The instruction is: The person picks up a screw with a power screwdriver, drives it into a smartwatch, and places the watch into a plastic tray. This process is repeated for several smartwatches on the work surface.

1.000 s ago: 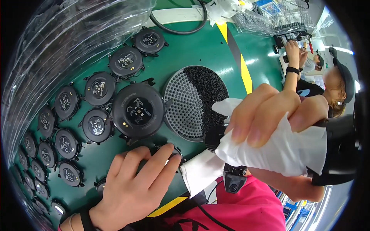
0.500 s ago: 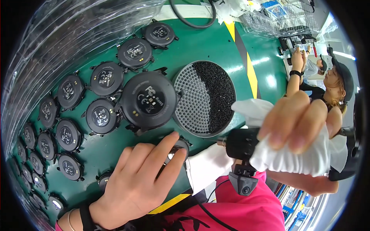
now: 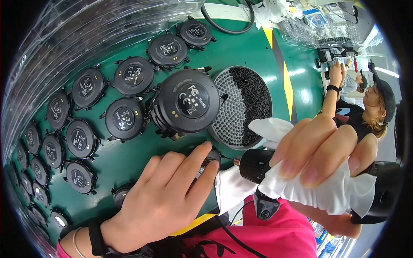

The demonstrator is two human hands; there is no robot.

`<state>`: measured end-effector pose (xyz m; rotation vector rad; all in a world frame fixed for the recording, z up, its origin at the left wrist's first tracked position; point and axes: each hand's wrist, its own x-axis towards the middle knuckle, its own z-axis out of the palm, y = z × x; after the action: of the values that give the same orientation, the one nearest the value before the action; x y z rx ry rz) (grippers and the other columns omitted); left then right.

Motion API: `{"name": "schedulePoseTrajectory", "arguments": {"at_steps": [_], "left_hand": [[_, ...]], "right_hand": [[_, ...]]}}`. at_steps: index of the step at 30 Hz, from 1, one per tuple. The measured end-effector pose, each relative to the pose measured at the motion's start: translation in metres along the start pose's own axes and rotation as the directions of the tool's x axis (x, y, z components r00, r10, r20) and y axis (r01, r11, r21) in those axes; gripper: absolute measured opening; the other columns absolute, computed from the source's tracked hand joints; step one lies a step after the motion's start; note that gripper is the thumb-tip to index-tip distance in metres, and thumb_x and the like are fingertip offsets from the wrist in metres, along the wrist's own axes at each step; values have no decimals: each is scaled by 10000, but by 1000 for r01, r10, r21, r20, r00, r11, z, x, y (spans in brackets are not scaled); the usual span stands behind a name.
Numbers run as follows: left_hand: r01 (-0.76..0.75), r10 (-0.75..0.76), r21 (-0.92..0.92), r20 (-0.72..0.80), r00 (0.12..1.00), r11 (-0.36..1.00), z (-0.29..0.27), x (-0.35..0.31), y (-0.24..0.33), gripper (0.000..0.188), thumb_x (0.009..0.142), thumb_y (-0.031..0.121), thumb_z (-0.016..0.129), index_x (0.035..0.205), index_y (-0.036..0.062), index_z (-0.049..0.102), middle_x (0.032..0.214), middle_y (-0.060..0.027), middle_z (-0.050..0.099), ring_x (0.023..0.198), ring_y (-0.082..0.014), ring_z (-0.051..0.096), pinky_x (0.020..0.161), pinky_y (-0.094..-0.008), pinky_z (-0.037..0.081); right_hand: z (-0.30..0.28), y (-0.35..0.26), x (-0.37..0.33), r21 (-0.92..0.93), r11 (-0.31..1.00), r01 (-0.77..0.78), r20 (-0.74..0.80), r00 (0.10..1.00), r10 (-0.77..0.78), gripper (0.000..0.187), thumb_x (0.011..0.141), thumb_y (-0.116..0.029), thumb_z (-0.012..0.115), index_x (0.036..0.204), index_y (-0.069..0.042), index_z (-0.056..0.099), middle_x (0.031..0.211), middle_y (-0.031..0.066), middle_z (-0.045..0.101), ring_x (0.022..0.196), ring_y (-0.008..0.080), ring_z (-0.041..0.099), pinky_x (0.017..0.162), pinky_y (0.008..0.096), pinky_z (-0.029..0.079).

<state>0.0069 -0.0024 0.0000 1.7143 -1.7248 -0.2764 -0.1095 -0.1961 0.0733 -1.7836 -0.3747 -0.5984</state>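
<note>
Left hand (image 3: 157,198): being placed palm down, its narrow grip being held on a small dark watch (image 3: 216,155) by the index and middle fingertips
Watch position: being steadied on the green desk (image 3: 297,69), just below the screw tray (image 3: 229,99), and being mostly hidden by the fingers
Right hand (image 3: 320,150): being closed around a black electric screwdriver (image 3: 254,165), whose body is being wrapped by a white cloth (image 3: 318,191) under the grip
Driver bit: being pointed leftward at the edge of the held watch; whether contact is being made cannot be told
Screw tray: being filled along its right part by small black screws (image 3: 254,96), its perforated grey left part being exposed
Watch stack (image 3: 189,101): being topped by a case turned back up, by which the tray's left rim is being partly covered in view
Watch rows (image 3: 124,118): being spread leftward across the desk, mostly backs up
Plastic wall (image 3: 99,47): being stretched, clear and ridged, behind the rows
Striped tape (image 3: 287,86): being laid in yellow and black, right of the tray
Co-worker's hands (image 3: 337,73): being raised near a black fixture at the far right
</note>
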Motion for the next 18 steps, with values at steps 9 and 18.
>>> {"name": "schedulePoseTrajectory", "arguments": {"at_steps": [9,18], "left_hand": [[17,-17,-9,-21,1000,1000,1,-1,0,415,680,27,723,1093,21,678,1237,-161,615,816,-252,570,703,-358,465],[28,-27,54,-30,999,998,-4,2,1,309,788,106,648,1080,8,667,1236,-167,597,965,-259,560,748,-354,462]], "right_hand": [[1,3,-1,-30,1000,9,139,990,-5,443,877,-355,707,1083,-65,443,871,108,620,724,276,603,553,353,531],[-6,12,-10,86,992,88,-334,941,-54,658,868,-604,634,1150,-35,460,893,112,593,678,240,570,564,338,507]]}}
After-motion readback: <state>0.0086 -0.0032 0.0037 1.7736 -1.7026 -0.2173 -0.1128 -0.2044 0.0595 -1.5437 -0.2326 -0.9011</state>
